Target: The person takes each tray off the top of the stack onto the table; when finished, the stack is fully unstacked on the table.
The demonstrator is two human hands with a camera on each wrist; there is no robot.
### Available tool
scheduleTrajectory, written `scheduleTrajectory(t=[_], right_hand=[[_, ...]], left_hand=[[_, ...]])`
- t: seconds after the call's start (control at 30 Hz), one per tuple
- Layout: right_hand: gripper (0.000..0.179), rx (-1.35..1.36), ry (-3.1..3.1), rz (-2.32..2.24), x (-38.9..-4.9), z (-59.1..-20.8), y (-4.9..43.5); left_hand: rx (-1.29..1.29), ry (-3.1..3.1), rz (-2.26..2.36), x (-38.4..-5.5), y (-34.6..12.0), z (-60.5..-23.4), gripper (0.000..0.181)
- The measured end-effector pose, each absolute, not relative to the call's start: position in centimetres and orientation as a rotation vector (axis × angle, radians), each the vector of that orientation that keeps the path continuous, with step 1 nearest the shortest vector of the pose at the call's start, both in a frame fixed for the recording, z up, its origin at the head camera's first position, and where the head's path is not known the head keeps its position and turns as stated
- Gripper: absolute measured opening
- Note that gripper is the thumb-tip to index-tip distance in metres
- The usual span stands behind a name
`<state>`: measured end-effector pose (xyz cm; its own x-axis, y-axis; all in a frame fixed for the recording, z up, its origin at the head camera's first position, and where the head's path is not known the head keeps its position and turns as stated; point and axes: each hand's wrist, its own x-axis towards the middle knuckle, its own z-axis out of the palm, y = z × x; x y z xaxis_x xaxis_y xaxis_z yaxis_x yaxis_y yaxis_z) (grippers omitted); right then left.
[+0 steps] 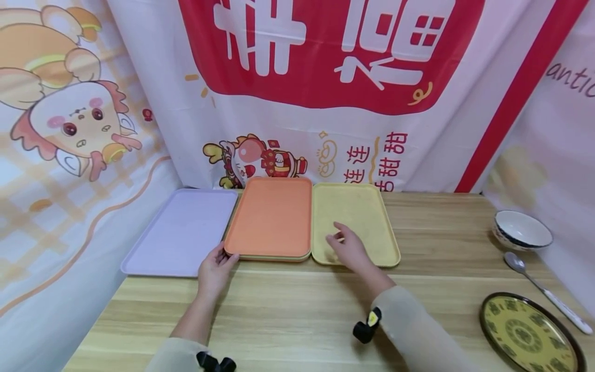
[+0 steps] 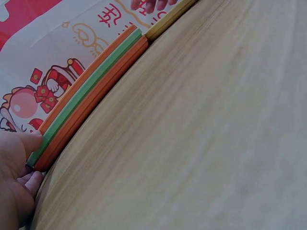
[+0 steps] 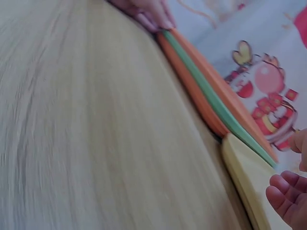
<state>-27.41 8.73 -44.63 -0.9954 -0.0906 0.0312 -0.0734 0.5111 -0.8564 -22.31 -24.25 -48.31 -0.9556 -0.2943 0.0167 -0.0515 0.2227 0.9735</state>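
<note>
In the head view a stack of trays (image 1: 271, 217) lies at the back of the table, an orange one on top. Edge-on, the left wrist view shows a green tray (image 2: 86, 91) between two orange ones. My left hand (image 1: 215, 271) grips the stack's front left corner, thumb at the front edge and fingers round the side. A yellow tray (image 1: 362, 206) lies against the stack's right side. Over it hovers my right hand (image 1: 350, 250), fingers loosely bent and holding nothing. Left of the stack is a lavender tray (image 1: 181, 232), partly hidden by the left hand.
On the right of the wooden table (image 1: 288, 315) stand a white bowl (image 1: 522, 230) with a dark rim, a spoon (image 1: 544, 292) and a patterned round plate (image 1: 530, 333) with a dark edge. Printed cloth (image 1: 325, 129) hangs behind the trays and along both sides.
</note>
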Motion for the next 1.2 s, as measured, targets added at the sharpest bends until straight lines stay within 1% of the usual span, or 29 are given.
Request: scheduleTrajectory(t=[0.17, 0.4, 0.63, 0.97, 1.2], right_hand=[[0.056, -0.218, 2.757, -1.446, -27.5, -45.0, 5.7], [0.067, -0.213, 2.715, -1.345, -27.6, -45.4, 3.9], [0.063, -0.197, 2.734, -1.333, -27.7, -45.7, 3.3], [0.064, -0.109, 2.669, -1.578, -27.7, -45.0, 2.6], [0.062, -0.056, 2.302, -1.999, -27.4, -44.7, 1.6]], left_hand=[[0.325, -2.285, -1.814, -22.3, -24.3, -48.5, 0.063], [0.311, -2.266, -1.822, -22.3, -24.3, -48.5, 0.063], [0.319, -2.268, -1.824, -22.3, -24.3, -48.6, 0.063], [0.339, -2.273, -1.827, -22.2, -24.2, -48.4, 0.063], [0.342, -2.277, -1.807, -22.2, -24.2, -48.3, 0.062]])
